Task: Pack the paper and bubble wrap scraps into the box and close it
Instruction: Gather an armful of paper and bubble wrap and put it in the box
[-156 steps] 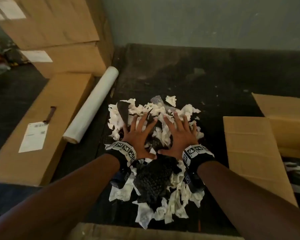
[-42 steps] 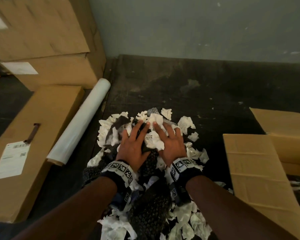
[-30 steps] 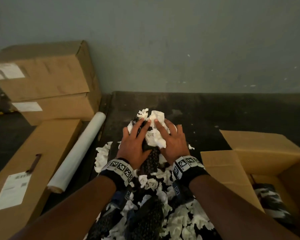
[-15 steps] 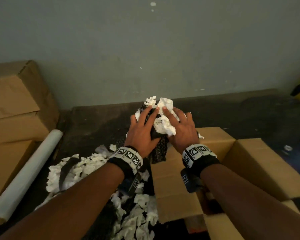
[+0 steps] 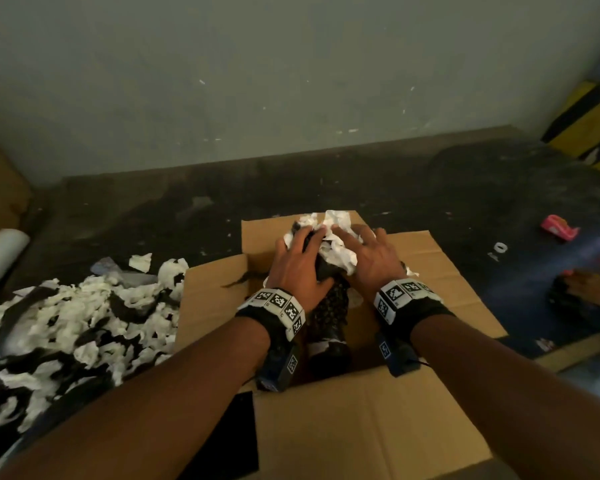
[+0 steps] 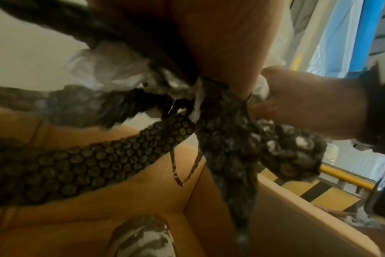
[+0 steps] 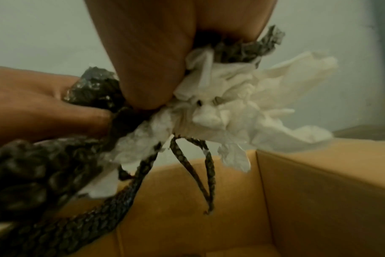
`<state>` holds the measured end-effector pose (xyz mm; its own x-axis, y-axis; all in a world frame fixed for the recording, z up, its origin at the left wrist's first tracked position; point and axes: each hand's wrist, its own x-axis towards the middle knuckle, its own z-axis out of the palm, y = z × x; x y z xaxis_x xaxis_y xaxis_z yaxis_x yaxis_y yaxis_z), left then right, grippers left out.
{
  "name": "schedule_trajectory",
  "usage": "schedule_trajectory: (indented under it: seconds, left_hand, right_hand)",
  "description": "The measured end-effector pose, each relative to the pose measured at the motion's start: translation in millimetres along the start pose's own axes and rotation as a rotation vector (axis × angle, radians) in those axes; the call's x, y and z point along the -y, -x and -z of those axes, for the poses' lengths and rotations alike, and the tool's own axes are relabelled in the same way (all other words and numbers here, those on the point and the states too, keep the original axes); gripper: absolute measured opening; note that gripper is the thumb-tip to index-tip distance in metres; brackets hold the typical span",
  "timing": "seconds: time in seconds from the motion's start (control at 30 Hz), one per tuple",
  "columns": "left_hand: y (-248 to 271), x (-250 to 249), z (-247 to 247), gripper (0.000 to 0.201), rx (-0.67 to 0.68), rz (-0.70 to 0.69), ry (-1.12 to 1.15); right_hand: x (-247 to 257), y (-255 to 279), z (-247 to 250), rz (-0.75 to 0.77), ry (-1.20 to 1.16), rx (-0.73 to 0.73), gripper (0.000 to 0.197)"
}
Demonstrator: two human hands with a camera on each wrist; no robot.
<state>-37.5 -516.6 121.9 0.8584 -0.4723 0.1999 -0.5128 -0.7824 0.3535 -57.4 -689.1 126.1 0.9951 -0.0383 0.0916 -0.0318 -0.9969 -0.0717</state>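
Both hands, left [image 5: 297, 268] and right [image 5: 373, 261], fingers curled, clasp a wad [image 5: 331, 244] of paper and bubble wrap over the open box [image 5: 343, 427].

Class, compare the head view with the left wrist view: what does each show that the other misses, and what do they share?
Only the head view shows the pile of scraps left on the floor, the roll and the box flaps. Only the left wrist view shows scraps already lying in the box bottom. Both show the left hand and right hand pressing one bundle over the box.
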Motion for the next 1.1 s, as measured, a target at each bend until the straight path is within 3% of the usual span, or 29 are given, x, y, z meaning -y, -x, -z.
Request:
schedule_trajectory:
  seconds: [0.27, 0.4, 0.57, 0.83, 0.9, 1.03, 1.1]
  left_hand:
    - [-13.8, 15.2, -36.0, 0.121, 0.481, 0.226, -0.123]
    - [-18.8, 22.4, -39.9, 0.136, 0.552, 0.209, -0.198]
    - [-19.1, 33.4, -55.3, 0.145, 0.635, 0.134, -0.273]
    - [-26.2, 50.4, -103.2, 0.169, 0.918, 0.214, -0.309]
    - [-24.6, 49.8, -111.4, 0.169, 0.953, 0.223, -0.342]
    - [-16.8, 89.3, -167.0, 0.180, 0.970, 0.272, -0.365]
    - [-12.4, 108.4, -197.0, 0.168, 1.031, 0.355, -0.321]
  right_hand:
    - [-21.3, -13.1, -30.9, -0.003, -0.045, 0.440, 0.099]
    - [-26.7, -20.7, -38.1, 0.028, 0.001, 0.575, 0.126]
    - [-29.7, -30.0, -54.5, 0.105, 0.024, 0.652, 0.136]
    - [-40.5, -47.6, -104.5, 0.211, 0.129, 0.816, 0.169]
    - [-44.2, -48.8, -116.3, 0.188, 0.134, 0.874, 0.170]
    - [-48.4, -48.2, -136.7, 0.149, 0.042, 0.977, 0.142]
    - [-49.8, -46.9, -158.0, 0.133, 0.005, 0.979, 0.134]
